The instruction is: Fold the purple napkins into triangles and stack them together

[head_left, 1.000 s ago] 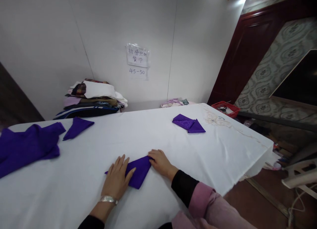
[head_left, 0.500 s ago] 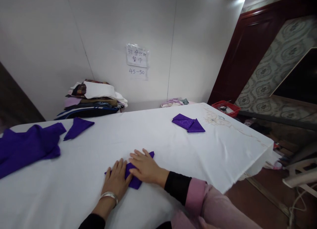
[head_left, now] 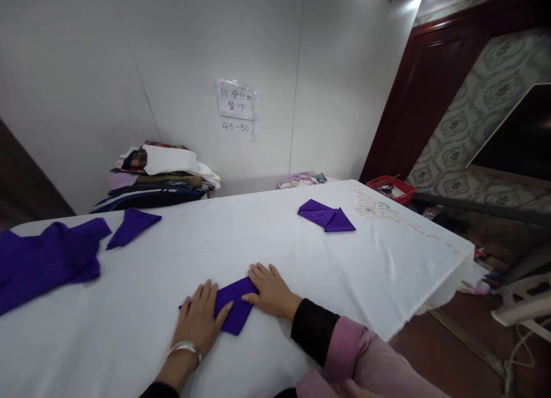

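1. Landmark: a small folded purple fabric piece (head_left: pixel 236 307), flat and angular, lying beneath and between the two hands.
2. Left hand (head_left: pixel 198 315): palm down over the landmark's left part, fingers slightly spread and pointing away from the body, thumb reaching out onto the purple fabric. A shiny silver-coloured metal bracelet (head_left: pixel 186 346) circles the wrist.
3. Right hand (head_left: pixel 269 292): palm down at the landmark's right end, fingers spread, fingertips and thumb touching its edge. The forearm comes in low from the right, in a black cuff (head_left: pixel 313 331) with a pink fabric sleeve (head_left: pixel 344 349) behind it.
4. Surface: smooth white tablecloth (head_left: pixel 258 229) under the landmark; pale embroidered flowers (head_left: pixel 373 207) beyond it, far right.
5. Beyond the landmark, right: a folded purple fabric piece with two pointed sections (head_left: pixel 317 213). Beyond it, left: a small purple fabric triangle (head_left: pixel 133 226) and a large rumpled purple cloth (head_left: pixel 49 263).
6. Room, past the landmark: stacked mixed-colour clothes (head_left: pixel 170 183) against a plain pale wall (head_left: pixel 258 36) bearing handwritten white paper (head_left: pixel 236 102); far right, a red plastic basket (head_left: pixel 403 199) and dark red door (head_left: pixel 413 94).
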`<action>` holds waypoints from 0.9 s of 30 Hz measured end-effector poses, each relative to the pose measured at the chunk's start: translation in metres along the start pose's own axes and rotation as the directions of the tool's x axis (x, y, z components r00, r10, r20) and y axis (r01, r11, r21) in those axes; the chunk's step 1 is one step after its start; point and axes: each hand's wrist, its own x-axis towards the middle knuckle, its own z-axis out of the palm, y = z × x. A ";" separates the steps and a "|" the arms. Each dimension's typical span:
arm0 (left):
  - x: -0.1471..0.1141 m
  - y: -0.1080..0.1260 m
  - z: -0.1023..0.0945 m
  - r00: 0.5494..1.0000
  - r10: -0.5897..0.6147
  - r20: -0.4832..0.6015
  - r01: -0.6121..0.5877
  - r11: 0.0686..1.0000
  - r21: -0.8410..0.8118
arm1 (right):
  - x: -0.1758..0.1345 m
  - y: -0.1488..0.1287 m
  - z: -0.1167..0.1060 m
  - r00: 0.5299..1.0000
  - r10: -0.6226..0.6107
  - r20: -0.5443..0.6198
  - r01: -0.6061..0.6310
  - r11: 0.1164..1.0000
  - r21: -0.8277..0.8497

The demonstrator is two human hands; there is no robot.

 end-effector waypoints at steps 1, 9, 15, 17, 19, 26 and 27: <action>0.000 -0.001 0.000 1.000 -0.001 0.008 0.001 1.000 -0.002 | 0.000 0.001 0.000 1.000 0.002 -0.002 -0.002 1.000 0.002; -0.003 -0.039 0.003 0.996 -0.085 0.010 0.085 0.996 -0.041 | 0.000 0.004 0.004 1.000 -0.004 -0.001 0.004 1.000 0.014; -0.001 -0.077 0.005 0.983 -0.162 -0.092 0.138 0.965 -0.224 | 0.000 0.004 0.004 1.000 0.005 0.003 -0.005 0.999 0.035; 0.000 -0.082 0.003 0.974 -0.187 -0.128 0.141 0.943 -0.302 | 0.000 0.003 0.004 1.000 0.002 -0.001 -0.002 0.999 0.039; 0.002 -0.086 0.001 0.971 -0.181 -0.157 0.117 0.929 -0.351 | -0.001 0.003 0.003 1.000 -0.001 -0.005 0.001 0.999 0.036; 0.013 -0.100 -0.002 0.979 -0.100 -0.179 0.030 0.933 -0.357 | 0.000 0.002 0.002 1.000 -0.008 -0.002 0.008 1.000 0.004; 0.014 -0.102 -0.002 0.982 -0.086 -0.167 0.022 0.935 -0.354 | 0.000 0.002 0.003 1.000 -0.008 -0.002 0.008 1.000 0.002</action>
